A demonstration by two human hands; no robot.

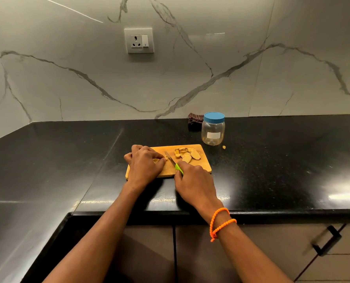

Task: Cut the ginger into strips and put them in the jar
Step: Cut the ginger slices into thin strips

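Observation:
A wooden cutting board lies on the black counter. Several ginger slices are piled on its far right part. My left hand pins a small piece of ginger to the board with curled fingers; most of that piece is hidden. My right hand grips the green handle of a knife, whose blade rests right beside the left fingertips. A clear plastic jar with its blue lid on stands behind the board's right corner.
A dark checked cloth lies against the wall left of the jar. A small ginger scrap sits on the counter by the jar's base. A wall socket is above. A drawer handle shows below right.

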